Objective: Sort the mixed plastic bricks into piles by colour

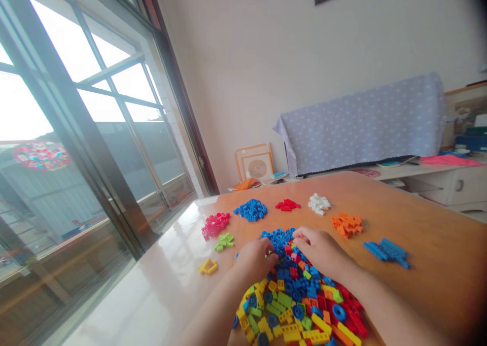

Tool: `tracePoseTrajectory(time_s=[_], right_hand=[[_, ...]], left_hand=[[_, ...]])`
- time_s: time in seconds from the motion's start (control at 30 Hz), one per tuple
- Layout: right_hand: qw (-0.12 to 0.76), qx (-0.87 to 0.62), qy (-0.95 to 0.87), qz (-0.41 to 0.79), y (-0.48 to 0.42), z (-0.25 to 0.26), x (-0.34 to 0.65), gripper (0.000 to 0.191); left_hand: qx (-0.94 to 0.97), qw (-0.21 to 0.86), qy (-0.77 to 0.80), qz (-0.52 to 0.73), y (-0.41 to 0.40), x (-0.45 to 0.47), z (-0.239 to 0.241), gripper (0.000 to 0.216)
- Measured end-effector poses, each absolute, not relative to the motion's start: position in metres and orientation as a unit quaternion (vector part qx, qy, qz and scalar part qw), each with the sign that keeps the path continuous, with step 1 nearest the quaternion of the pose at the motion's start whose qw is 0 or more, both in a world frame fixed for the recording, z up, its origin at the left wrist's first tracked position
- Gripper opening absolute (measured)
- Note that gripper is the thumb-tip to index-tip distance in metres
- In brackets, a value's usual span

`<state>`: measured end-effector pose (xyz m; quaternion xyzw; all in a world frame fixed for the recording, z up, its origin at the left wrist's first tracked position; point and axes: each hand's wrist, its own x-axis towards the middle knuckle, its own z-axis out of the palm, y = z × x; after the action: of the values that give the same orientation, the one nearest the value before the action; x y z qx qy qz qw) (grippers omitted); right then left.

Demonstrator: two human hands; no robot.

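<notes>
Multicoloured building pieces lie in a mixed pile (pixel 296 295) at the near middle of the tabletop (pixel 433 229), mostly blue at its far end, yellow and green at near left, red at near right. Around it stand 8 separate groups: a yellow group (pixel 207 267), a lime group (pixel 224 242) and a pink group (pixel 215 226) on the left; a blue heap (pixel 250 210), a red group (pixel 288 205) and a white group (pixel 318 204) on the far side; an orange group (pixel 347 225) and a long blue group (pixel 387 252) on the right. The left hand (pixel 259 257) is at the pile's far left edge, fingers curled inward; the right hand (pixel 314 245) is at its far right edge, fingers bent likewise. Whether either grip has closed on a piece cannot be told, as the fingertips are partly hidden. Step in hand, as judged: picking through the far, mainly blue part of the pile with 2 hands. The next move would call for a fine fingertip pinch on 1 piece, lifted clear without dragging its neighbours.
</notes>
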<state>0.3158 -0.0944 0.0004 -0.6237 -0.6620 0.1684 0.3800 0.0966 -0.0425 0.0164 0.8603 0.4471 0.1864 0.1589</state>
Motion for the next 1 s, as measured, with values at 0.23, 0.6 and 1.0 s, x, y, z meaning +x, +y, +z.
tracePoseTrajectory(time_s=[0.23,0.6,1.0], right_hand=[[0.373,-0.625,-0.662,0.176,-0.102,0.010,0.316,0.030],[0.352,-0.633,-0.660,0.199,-0.107,0.016,0.312,0.028],[0.351,-0.629,-0.670,0.179,-0.092,-0.006,0.313,0.024]], left_hand=[[0.817,0.209,0.476,0.250,-0.028,0.074,0.008,0.017],[0.851,0.237,0.438,0.167,-0.033,0.048,0.015,0.031],[0.870,0.222,0.420,0.130,-0.034,0.057,0.013,0.023]])
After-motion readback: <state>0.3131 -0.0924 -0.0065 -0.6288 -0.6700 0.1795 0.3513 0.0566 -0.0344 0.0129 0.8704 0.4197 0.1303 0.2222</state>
